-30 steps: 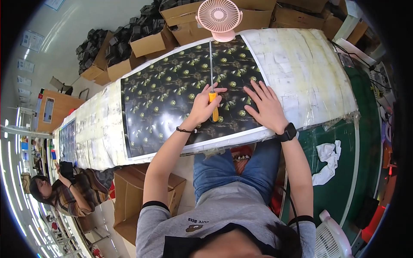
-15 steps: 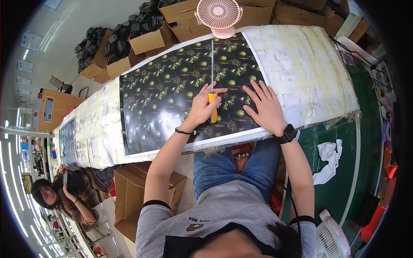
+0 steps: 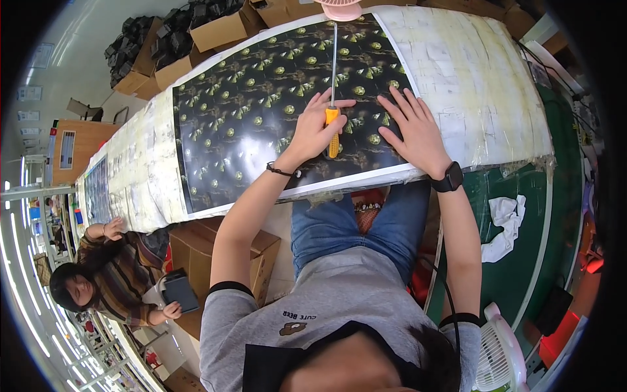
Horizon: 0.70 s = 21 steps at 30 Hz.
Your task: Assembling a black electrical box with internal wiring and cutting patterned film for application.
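Observation:
A long screwdriver [image 3: 333, 124] with a yellow handle and a thin metal shaft lies over a dark glossy sheet [image 3: 228, 157] printed with yellow-green motifs. My left hand [image 3: 315, 129] grips its handle, the thumb across the front and the fingers partly behind; the shaft points away from me. To the right of it my right hand [image 3: 418, 134] rests flat on the sheet with its fingers spread, near the sheet's white right border. The sheet lies on a tape-covered white work surface [image 3: 464, 85].
A pink fan [image 3: 341, 10] stands at the far edge; a white-pink one [image 3: 501, 353] is at lower right. Crumpled white cloth [image 3: 503, 225] lies on the green surface. Cardboard boxes [image 3: 225, 29] with black parts stand beyond. A co-worker [image 3: 117, 281] at left holds a dark object.
The view has shifted, so the work surface appears higher. My hands keep their places on the sheet and screwdriver. The co-worker has lowered the dark object and put one hand on the work surface.

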Each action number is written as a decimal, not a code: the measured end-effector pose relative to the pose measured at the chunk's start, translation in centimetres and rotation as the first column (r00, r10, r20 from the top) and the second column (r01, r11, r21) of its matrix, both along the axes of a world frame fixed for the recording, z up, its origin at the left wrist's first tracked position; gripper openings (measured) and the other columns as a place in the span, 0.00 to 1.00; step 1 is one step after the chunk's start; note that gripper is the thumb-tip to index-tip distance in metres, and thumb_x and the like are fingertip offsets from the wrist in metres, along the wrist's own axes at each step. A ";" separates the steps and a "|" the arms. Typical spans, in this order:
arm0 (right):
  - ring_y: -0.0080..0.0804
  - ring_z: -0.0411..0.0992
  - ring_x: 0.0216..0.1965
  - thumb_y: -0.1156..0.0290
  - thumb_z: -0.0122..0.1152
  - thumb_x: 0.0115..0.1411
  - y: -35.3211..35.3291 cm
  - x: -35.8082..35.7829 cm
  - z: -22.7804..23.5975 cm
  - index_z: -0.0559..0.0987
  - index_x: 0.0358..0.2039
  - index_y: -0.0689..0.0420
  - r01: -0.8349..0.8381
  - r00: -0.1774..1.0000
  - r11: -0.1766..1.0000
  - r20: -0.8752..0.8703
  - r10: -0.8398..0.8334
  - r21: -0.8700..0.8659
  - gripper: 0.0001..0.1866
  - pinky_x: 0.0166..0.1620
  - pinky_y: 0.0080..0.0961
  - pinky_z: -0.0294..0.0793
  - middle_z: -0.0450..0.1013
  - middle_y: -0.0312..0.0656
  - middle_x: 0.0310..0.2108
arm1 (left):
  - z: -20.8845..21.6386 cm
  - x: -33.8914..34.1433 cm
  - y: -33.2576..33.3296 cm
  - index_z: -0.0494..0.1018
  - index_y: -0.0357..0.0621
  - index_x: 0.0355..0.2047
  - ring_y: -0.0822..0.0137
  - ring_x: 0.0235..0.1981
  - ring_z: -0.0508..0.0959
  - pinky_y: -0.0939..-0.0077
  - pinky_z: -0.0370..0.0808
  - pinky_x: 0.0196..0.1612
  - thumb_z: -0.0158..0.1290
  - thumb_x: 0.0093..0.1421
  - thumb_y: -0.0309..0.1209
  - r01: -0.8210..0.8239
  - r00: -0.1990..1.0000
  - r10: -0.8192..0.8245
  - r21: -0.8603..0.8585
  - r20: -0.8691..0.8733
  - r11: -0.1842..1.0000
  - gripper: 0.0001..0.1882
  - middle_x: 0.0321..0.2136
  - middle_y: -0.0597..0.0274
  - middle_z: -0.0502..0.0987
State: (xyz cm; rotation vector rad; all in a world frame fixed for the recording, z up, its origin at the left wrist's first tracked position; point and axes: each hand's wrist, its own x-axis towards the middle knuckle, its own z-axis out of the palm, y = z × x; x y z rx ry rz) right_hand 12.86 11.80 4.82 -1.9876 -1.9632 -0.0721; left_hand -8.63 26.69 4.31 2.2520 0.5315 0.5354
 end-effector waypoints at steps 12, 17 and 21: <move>0.48 0.56 0.65 0.52 0.58 0.60 -0.3 -0.4 1.5 0.68 0.61 0.48 -0.008 1.000 1.000 -0.016 0.008 -0.004 0.30 0.65 0.44 0.54 0.59 0.45 0.64 | 1.0 -0.3 -0.7 0.69 0.41 0.18 0.47 0.67 0.57 0.53 0.45 0.69 0.47 0.61 0.34 0.033 0.999 -0.033 -0.044 0.004 0.998 0.15 0.54 0.65 0.76; 0.46 0.60 0.61 0.54 0.60 0.58 0.0 -0.3 1.6 0.71 0.58 0.48 0.001 1.000 0.999 -0.006 -0.001 0.033 0.28 0.62 0.44 0.57 0.63 0.43 0.60 | 1.8 2.1 -1.2 0.75 0.39 0.25 0.58 0.55 0.72 0.67 0.66 0.57 0.46 0.62 0.30 0.075 0.989 -0.037 -0.278 0.141 0.958 0.12 0.49 0.60 0.78; 0.44 0.64 0.56 0.60 0.61 0.57 0.9 0.1 0.5 0.72 0.57 0.48 0.037 0.996 0.994 -0.082 -0.028 0.101 0.26 0.59 0.43 0.61 0.67 0.42 0.56 | 3.1 6.1 -2.4 0.76 0.35 0.38 0.75 0.28 0.73 0.80 0.72 0.35 0.48 0.65 0.30 0.268 0.949 -0.156 -0.441 0.274 0.857 0.11 0.35 0.61 0.78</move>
